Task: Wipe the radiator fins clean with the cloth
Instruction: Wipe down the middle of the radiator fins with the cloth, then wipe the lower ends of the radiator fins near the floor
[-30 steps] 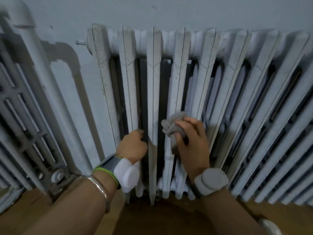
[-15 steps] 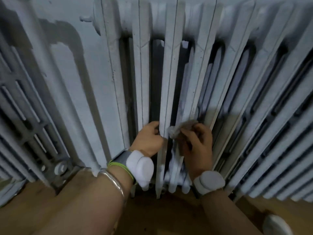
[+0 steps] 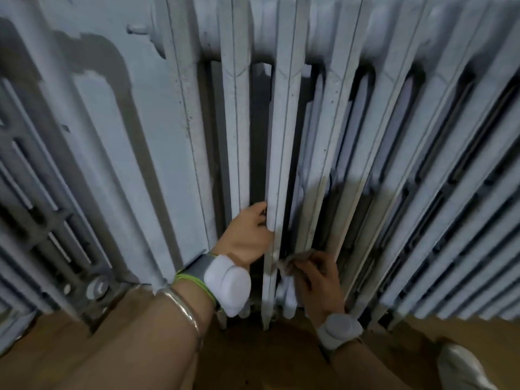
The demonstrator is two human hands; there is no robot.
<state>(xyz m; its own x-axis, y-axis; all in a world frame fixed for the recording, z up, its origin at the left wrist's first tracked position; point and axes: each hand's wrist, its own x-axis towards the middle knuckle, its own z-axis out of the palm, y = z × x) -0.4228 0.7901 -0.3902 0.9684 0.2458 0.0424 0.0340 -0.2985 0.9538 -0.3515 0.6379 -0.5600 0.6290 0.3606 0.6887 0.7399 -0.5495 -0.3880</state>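
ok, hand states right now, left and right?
left hand: closed, fingers curled round the edge of a radiator fin, low down.
right hand: closed, pinching the cloth near the fin bottoms.

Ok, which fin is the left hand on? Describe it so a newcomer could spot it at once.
Take the big white radiator mid-view and count from its left end: it is the third fin. The left hand grips it low down, and the right hand holds the grey cloth just to its right. Only this fin is gripped by a bare hand with no cloth.
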